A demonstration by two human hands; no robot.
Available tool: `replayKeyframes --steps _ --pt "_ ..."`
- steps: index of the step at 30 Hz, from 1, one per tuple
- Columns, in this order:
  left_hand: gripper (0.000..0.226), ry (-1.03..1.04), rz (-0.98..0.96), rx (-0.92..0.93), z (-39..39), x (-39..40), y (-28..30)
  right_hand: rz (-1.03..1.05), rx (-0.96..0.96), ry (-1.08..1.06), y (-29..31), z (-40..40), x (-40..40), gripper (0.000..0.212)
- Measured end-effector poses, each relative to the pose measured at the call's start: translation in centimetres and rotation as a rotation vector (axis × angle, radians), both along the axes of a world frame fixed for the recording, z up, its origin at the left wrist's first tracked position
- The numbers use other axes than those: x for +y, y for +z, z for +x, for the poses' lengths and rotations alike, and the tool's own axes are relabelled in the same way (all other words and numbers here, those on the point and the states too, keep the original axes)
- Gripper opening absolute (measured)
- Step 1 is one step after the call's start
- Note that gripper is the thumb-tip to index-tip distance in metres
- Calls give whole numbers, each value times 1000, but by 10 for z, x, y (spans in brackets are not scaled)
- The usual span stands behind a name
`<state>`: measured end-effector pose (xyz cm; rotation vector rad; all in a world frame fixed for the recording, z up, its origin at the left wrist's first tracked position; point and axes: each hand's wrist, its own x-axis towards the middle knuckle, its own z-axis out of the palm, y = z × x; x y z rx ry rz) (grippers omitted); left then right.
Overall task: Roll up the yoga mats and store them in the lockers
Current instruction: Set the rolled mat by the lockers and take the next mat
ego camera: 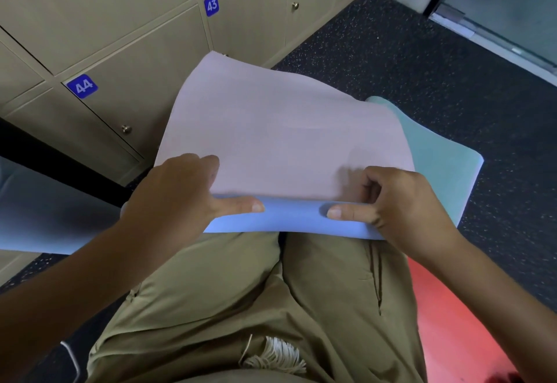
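A yoga mat (280,129), pale pink on one face and blue on the other, is held up in front of my legs. Its near edge is folded over, so a blue strip (295,217) shows along the bottom. My left hand (177,196) grips the left end of this fold, thumb lying on the blue strip, fingers on the pink side. My right hand (401,205) pinches the right end the same way. A teal mat (440,156) lies on the floor behind and to the right. Beige lockers (126,36), numbered 43 and 44, stand with doors closed.
Dark speckled floor (422,60) stretches to the right. A red mat (452,322) lies by my right leg and a blue mat (39,208) at the left. A glass door and white wall base (497,15) sit at the top right.
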<state>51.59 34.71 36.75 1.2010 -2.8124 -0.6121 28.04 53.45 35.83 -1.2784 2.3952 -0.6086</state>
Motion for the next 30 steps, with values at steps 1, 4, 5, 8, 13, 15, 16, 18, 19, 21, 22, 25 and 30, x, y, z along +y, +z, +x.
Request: replayKeyframes --steps 1,4,5,8,13,15,16,18,19,21,22,25,30 --pt "97 2 -7 -18 -1 2 2 -10 -8 12 -1 -1 -1 75" --pt "87 5 -74 -26 -1 3 -2 -26 -43 56 -5 -5 -5 71" --pt "89 -27 -115 2 0 0 -6 -34 -54 66 -7 -7 -6 70" --pt "92 -112 -174 128 3 -9 -18 -53 -84 82 -9 -11 -10 68" --pt "42 -274 -23 461 -5 -17 -26 -94 -152 136 -12 -22 -19 60" --pt "26 -410 -115 594 -3 -18 -29 -91 -177 140 -12 -23 -22 57" --pt "24 -432 -222 607 -2 -17 -30 -82 -190 141 -12 -24 -23 56" --pt "21 -449 -389 559 2 -8 -27 -71 -211 144 -12 -26 -24 52" --pt "28 -443 -428 518 5 -2 -25 -74 -219 147 -11 -27 -24 49" --pt "52 -404 -498 410 10 9 -24 -76 -228 156 -9 -27 -24 46" --pt "55 -383 -529 363 12 13 -25 -72 -241 157 -7 -27 -24 45" --pt "46 -339 -544 363 14 15 -29 -84 -269 137 0 -23 -24 40" --pt "39 -322 -403 415 7 7 -29 -185 45 119 3 -12 -18 33"
